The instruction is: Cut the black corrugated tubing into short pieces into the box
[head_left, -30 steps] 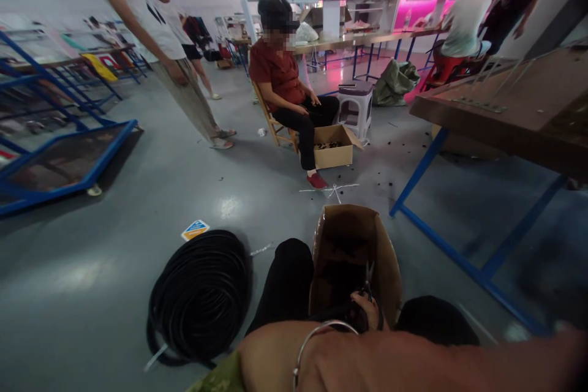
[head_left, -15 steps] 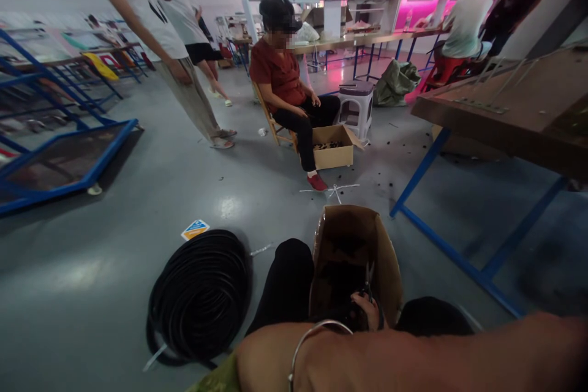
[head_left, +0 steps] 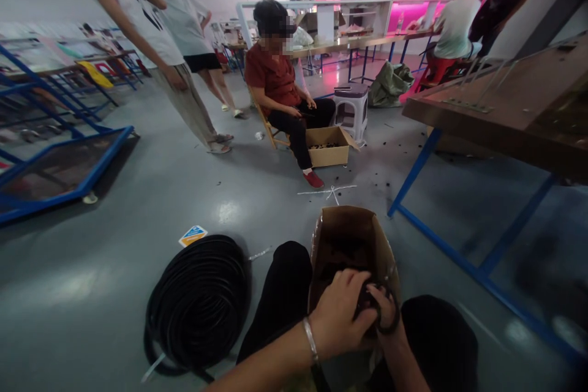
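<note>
A smooth grey floor carries nearly everything. On its near left lies a coil of black tubing, a pale tie at its near side; just beyond sits a blue-and-orange card. Right of the coil stands an open cardboard box — its base hidden. White string lies past the box, dark scraps scattered to the right. Farther back stand a low carton, a wooden chair and a white-legged stool, with a green sack slumped beyond. Along the right side — on blue legs — rises a brown worktop.
</note>
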Available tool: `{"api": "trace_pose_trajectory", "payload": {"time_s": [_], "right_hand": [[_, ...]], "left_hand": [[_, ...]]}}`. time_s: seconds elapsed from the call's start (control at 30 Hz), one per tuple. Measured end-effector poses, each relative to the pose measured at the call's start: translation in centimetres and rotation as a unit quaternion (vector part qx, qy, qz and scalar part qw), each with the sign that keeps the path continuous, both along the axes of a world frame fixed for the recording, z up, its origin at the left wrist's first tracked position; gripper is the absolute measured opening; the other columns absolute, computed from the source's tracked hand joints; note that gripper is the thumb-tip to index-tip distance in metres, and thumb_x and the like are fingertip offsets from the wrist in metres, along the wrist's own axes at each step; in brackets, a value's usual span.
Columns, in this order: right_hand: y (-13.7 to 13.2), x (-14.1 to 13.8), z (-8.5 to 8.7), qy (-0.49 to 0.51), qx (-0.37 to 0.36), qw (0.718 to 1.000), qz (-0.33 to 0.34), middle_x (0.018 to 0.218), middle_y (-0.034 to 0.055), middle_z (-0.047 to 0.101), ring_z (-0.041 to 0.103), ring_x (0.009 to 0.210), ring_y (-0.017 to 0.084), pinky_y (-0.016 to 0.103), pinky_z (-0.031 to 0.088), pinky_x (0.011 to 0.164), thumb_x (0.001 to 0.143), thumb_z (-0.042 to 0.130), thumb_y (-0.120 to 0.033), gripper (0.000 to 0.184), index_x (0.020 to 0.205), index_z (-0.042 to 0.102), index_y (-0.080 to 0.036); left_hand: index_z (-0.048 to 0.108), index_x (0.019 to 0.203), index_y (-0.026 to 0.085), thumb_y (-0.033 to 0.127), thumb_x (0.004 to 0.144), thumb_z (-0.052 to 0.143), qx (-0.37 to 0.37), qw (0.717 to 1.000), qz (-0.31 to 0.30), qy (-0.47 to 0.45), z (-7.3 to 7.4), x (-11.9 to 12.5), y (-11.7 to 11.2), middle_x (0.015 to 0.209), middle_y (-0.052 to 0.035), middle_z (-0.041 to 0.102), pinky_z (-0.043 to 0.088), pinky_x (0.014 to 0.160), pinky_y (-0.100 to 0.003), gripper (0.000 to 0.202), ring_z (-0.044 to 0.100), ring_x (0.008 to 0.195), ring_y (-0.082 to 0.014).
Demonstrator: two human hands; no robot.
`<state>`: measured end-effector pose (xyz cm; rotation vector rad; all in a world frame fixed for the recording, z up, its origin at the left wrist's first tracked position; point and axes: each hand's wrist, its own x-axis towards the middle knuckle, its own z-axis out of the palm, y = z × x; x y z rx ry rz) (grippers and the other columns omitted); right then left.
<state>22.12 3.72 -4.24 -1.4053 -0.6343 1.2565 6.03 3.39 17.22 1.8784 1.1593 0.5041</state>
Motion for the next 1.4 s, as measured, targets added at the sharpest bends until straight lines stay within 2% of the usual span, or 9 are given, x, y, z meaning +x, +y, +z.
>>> {"api": "trace_pose_trajectory", "payload": {"time_s": [0.1, 0.2, 0.43, 0.67, 0.8, 1.0, 1.07, 1.27, 1.4], "right_hand": [[0.6, 0.9, 0.6, 0.067, -0.004, 0.997, -0.044, 0.063, -0.0006, 0.061, 0.058, 0.057, 0.016, 0.028, 0.048, 0.054, 0.060, 0.078, -0.042, 0.030, 0.073, 0.066, -0.017], [1.0, 1.0, 1.5, 0.074, -0.003, 0.996, -0.050, 0.063, -0.0010, 0.062, 0.057, 0.056, 0.015, 0.026, 0.046, 0.053, 0.056, 0.080, -0.041, 0.034, 0.074, 0.067, -0.016], [0.8, 0.2, 3.7, -0.022, 0.010, 1.000, 0.018, 0.066, 0.0026, 0.064, 0.059, 0.063, 0.019, 0.029, 0.048, 0.060, 0.057, 0.076, -0.051, 0.041, 0.075, 0.068, -0.014], [-0.3, 0.1, 3.0, -0.132, 0.008, 0.986, 0.104, 0.069, 0.0026, 0.066, 0.062, 0.066, 0.022, 0.030, 0.047, 0.064, 0.063, 0.071, -0.050, 0.038, 0.084, 0.069, -0.018], [-0.6, -0.4, 1.9, -0.344, 0.031, 0.923, 0.168, 0.078, 0.0047, 0.069, 0.065, 0.072, 0.026, 0.034, 0.047, 0.070, 0.062, 0.069, -0.042, 0.026, 0.081, 0.069, -0.023], [-0.7, 0.5, 1.4, -0.572, 0.049, 0.801, 0.169, 0.085, 0.0113, 0.069, 0.064, 0.080, 0.028, 0.038, 0.044, 0.077, 0.068, 0.062, -0.031, 0.019, 0.083, 0.069, -0.021], [-0.6, 1.0, 1.8, -0.557, 0.050, 0.815, 0.155, 0.089, 0.0121, 0.068, 0.064, 0.082, 0.029, 0.037, 0.045, 0.077, 0.070, 0.061, -0.033, 0.023, 0.087, 0.069, -0.020], [-0.5, 0.6, 4.0, -0.258, -0.017, 0.945, 0.200, 0.074, 0.0038, 0.069, 0.063, 0.071, 0.022, 0.030, 0.047, 0.066, 0.071, 0.062, -0.051, 0.036, 0.086, 0.070, -0.020], [-0.6, -0.1, 4.6, -0.207, -0.019, 0.959, 0.192, 0.078, 0.0034, 0.069, 0.062, 0.075, 0.021, 0.029, 0.047, 0.069, 0.068, 0.068, -0.048, 0.035, 0.086, 0.071, -0.019]], "left_hand": [[0.039, 0.139, 0.019, 0.034, 0.082, 0.052, -0.059, 0.977, -0.018, 0.204, -5.8, -0.2, -1.3, 0.124, -0.0146, 0.054, 0.043, 0.094, -0.046, 0.061, 0.054, 0.106, -0.0305], [0.043, 0.134, 0.022, 0.030, 0.086, 0.044, -0.056, 0.965, 0.000, 0.256, -8.5, -0.2, -1.9, 0.116, -0.0110, 0.059, 0.046, 0.089, -0.038, 0.049, 0.059, 0.101, -0.0251], [0.059, 0.107, 0.024, 0.029, 0.091, 0.040, -0.001, 0.962, 0.008, 0.272, -8.9, 0.4, 0.8, 0.102, -0.0045, 0.064, 0.047, 0.078, -0.029, 0.025, 0.063, 0.090, -0.0186], [0.059, 0.101, 0.023, 0.025, 0.095, 0.035, 0.093, 0.938, 0.084, 0.322, -7.8, -3.7, 5.6, 0.099, -0.0044, 0.062, 0.044, 0.074, -0.024, 0.024, 0.061, 0.088, -0.0145], [0.059, 0.101, 0.020, 0.018, 0.094, 0.037, 0.118, 0.916, 0.089, 0.373, -8.4, -4.8, 7.4, 0.101, -0.0066, 0.061, 0.044, 0.078, -0.027, 0.023, 0.060, 0.095, -0.0173], [0.060, 0.106, 0.021, 0.029, 0.095, 0.037, 0.081, 0.925, 0.156, 0.337, -12.0, -4.1, 6.9, 0.103, -0.0054, 0.064, 0.046, 0.074, -0.026, 0.027, 0.064, 0.085, -0.0161], [0.060, 0.109, 0.021, 0.032, 0.095, 0.036, 0.103, 0.930, 0.175, 0.306, -12.6, -3.7, 6.6, 0.104, -0.0057, 0.065, 0.047, 0.077, -0.026, 0.029, 0.064, 0.087, -0.0162], [0.060, 0.114, 0.022, 0.032, 0.095, 0.038, 0.148, 0.949, 0.193, 0.200, -12.7, -3.0, 6.1, 0.108, -0.0040, 0.066, 0.047, 0.082, -0.024, 0.030, 0.062, 0.093, -0.0149], [0.059, 0.119, 0.025, 0.037, 0.096, 0.038, 0.150, 0.959, 0.170, 0.167, -12.8, -2.5, 5.7, 0.103, -0.0021, 0.066, 0.046, 0.077, -0.022, 0.034, 0.062, 0.087, -0.0131]]}}
